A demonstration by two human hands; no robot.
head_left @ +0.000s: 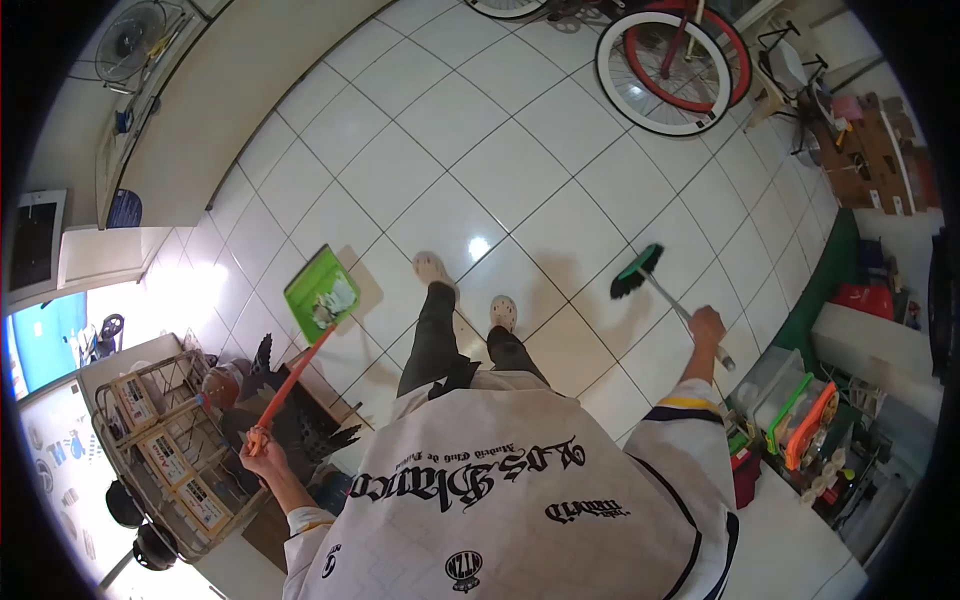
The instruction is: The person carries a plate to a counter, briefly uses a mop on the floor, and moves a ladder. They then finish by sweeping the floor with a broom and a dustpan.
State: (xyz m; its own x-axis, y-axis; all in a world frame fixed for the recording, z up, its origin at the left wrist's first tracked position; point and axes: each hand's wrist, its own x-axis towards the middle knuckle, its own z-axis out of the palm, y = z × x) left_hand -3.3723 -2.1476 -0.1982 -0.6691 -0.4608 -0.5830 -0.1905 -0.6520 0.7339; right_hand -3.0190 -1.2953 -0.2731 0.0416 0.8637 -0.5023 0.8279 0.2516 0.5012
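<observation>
My left hand (pixel 262 455) is closed round the end of the orange handle of a green dustpan (pixel 312 277), at the lower left. Pale crumpled debris (pixel 335 298) lies in the pan, which is over the tiles left of my feet. On the right, my right hand (pixel 706 325) grips the grey stick of a broom (pixel 637 270). The broom's head is green with dark bristles and hangs at or just over the floor; whether it touches cannot be told. Pan and broom are far apart, with my feet between them.
Bicycles with a white-rimmed wheel (pixel 664 128) stand at the top right. A long counter (pixel 240 90) with a fan (pixel 130 45) runs along the upper left. A rack of boxes (pixel 165 450) is at the lower left, and shelves with a clear bin (pixel 785 375) at the right.
</observation>
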